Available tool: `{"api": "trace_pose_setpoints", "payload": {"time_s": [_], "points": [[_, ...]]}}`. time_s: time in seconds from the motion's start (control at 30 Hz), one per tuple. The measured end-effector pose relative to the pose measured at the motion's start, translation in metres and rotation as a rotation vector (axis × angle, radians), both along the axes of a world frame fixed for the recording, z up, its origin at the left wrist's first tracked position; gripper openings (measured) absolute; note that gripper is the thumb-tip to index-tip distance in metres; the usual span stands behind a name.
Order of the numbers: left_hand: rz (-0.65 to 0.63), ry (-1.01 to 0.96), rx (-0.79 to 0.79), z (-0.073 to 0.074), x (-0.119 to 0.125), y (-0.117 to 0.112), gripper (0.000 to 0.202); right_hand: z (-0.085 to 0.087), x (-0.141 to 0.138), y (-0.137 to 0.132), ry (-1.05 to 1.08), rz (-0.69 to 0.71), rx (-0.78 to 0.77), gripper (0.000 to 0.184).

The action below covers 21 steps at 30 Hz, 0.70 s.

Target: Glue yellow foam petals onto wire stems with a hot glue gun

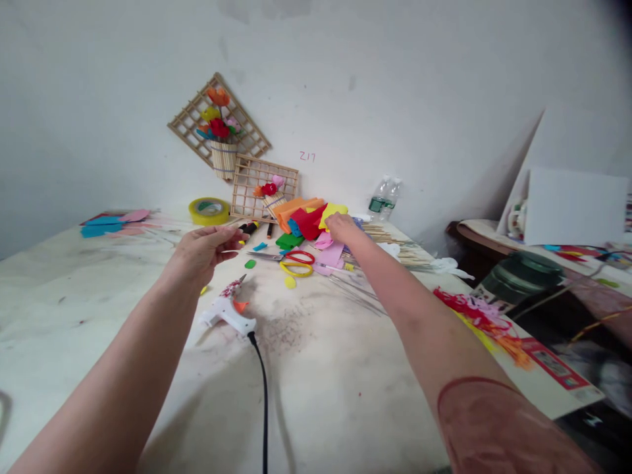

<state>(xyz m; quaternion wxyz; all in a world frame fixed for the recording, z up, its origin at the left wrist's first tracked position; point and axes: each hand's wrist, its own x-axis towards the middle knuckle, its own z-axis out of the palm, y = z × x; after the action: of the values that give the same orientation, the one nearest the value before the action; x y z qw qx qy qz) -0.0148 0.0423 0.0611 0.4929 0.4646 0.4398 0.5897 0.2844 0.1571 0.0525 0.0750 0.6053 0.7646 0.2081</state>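
My right hand [340, 228] reaches far across the table onto a pile of coloured foam sheets [305, 222], its fingers curled on the yellow and red pieces. My left hand [205, 250] hovers above the table, fingers curled, pinching a thin wire or stick that I can barely make out. Below it lies a white glue gun [228, 311] with a black cord [263, 395]. Red-handled scissors [297, 257] and yellow-handled scissors [296, 268] lie between the two hands.
A yellow tape roll [209, 210], two wooden lattice frames with foam flowers [220, 125], a water bottle [384, 195], wooden skewers [390, 238] and metal wires [353, 289] lie about. Foam scraps [486, 319] sit at the right edge; blue and pink sheets [111, 222] far left.
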Motion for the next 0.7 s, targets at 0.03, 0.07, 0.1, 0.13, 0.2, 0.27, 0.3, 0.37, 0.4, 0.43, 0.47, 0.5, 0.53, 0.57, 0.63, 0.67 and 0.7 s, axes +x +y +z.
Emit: {"api": "trace_pose_setpoints", "payload": {"time_s": [0.03,0.07,0.1,0.13,0.2,0.27,0.3,0.37,0.4,0.43,0.47,0.5,0.53,0.57,0.63,0.67,0.7], "points": [[0.002,-0.007,-0.004,0.000,-0.001,0.001,0.025,-0.002,0.000,-0.001,-0.004,-0.014,-0.025,0.036],[0.003,-0.012,-0.007,-0.001,-0.002,0.001,0.025,-0.004,-0.001,-0.001,-0.007,-0.024,-0.049,0.036],[-0.001,-0.016,-0.009,-0.001,-0.002,0.002,0.025,-0.006,-0.002,-0.001,-0.008,-0.030,-0.068,0.035],[-0.007,-0.020,-0.009,-0.001,-0.003,0.002,0.025,-0.008,-0.003,-0.001,-0.005,-0.036,-0.079,0.035],[-0.018,-0.031,-0.007,-0.001,-0.004,0.003,0.024,-0.009,-0.006,0.002,0.012,-0.051,-0.080,0.036],[-0.020,-0.042,-0.006,-0.002,-0.005,0.004,0.024,-0.009,-0.010,0.006,0.041,-0.063,-0.052,0.036],[-0.015,-0.045,-0.007,-0.002,-0.006,0.004,0.024,-0.009,-0.013,0.008,0.053,-0.056,-0.029,0.037],[-0.004,-0.043,-0.009,-0.002,-0.007,0.004,0.024,-0.010,-0.018,0.012,0.066,-0.021,0.015,0.038],[-0.001,-0.041,-0.009,-0.002,-0.007,0.004,0.024,-0.012,-0.021,0.013,0.073,-0.018,0.032,0.040],[0.001,-0.040,-0.009,-0.002,-0.007,0.004,0.024,-0.013,-0.024,0.015,0.083,-0.035,0.046,0.042],[0.001,-0.040,-0.007,-0.002,-0.007,0.004,0.025,-0.015,-0.027,0.015,0.099,-0.076,0.055,0.044],[0.002,-0.040,-0.005,-0.002,-0.007,0.004,0.025,-0.016,-0.029,0.016,0.122,-0.136,0.059,0.046],[0.004,-0.039,-0.005,-0.001,-0.006,0.003,0.025,-0.016,-0.031,0.016,0.148,-0.197,0.056,0.047],[0.009,-0.039,-0.005,-0.001,-0.006,0.003,0.025,-0.017,-0.032,0.016,0.172,-0.249,0.046,0.048],[0.016,-0.035,-0.010,0.000,-0.005,0.003,0.025,-0.017,-0.033,0.015,0.203,-0.313,-0.014,0.050],[0.016,-0.036,-0.013,0.000,-0.004,0.002,0.024,-0.017,-0.033,0.014,0.207,-0.323,-0.047,0.051],[0.017,-0.036,-0.015,0.001,-0.004,0.002,0.023,-0.017,-0.032,0.014,0.205,-0.320,-0.071,0.050]]}}
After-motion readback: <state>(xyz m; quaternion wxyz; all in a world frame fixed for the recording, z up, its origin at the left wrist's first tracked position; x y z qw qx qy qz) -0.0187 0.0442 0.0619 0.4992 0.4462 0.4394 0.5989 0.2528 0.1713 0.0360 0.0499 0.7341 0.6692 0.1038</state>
